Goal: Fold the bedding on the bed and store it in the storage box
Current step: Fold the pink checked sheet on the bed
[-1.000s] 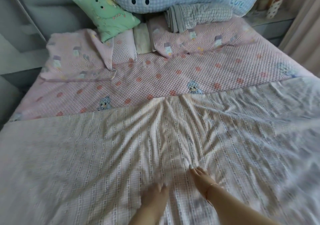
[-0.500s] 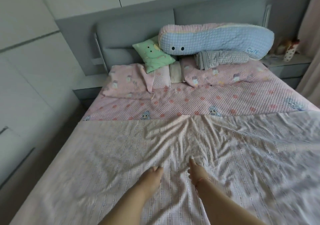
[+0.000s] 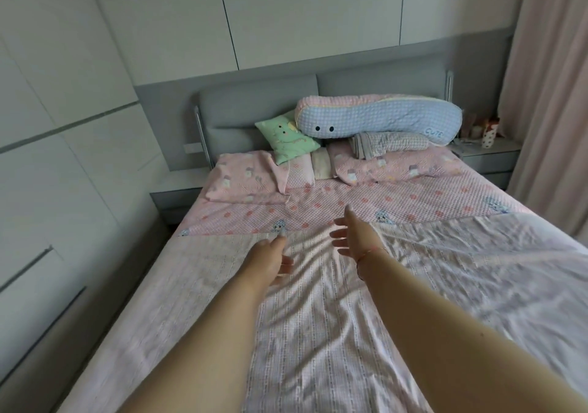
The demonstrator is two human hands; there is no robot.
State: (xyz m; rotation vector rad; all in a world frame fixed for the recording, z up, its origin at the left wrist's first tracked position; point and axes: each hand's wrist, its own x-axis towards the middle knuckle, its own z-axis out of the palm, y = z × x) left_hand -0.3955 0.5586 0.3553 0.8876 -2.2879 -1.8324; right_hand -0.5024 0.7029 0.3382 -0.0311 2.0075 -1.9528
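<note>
A pale pink checked blanket (image 3: 334, 333) lies spread over the lower half of the bed, wrinkled toward its middle top edge. Both my arms stretch forward above it. My left hand (image 3: 270, 261) hovers near the blanket's upper edge with fingers apart and nothing in it. My right hand (image 3: 348, 236) is higher, over the same edge, palm turned inward and fingers spread, also empty. Beyond the edge a pink patterned sheet (image 3: 350, 205) covers the mattress. No storage box is in view.
At the headboard (image 3: 257, 116) sit two pink pillows (image 3: 245, 177), a green cushion (image 3: 286, 140), a long blue plush pillow (image 3: 378, 119) and a folded grey checked cloth (image 3: 391, 142). Bedside tables flank the bed; the right one (image 3: 490, 154) carries small items. A curtain (image 3: 547, 94) hangs right, cabinets left.
Both hands have lifted off the blanket and reached forward toward its upper edge, fingers spreading. The camera has tilted up, showing the headboard and wall.
</note>
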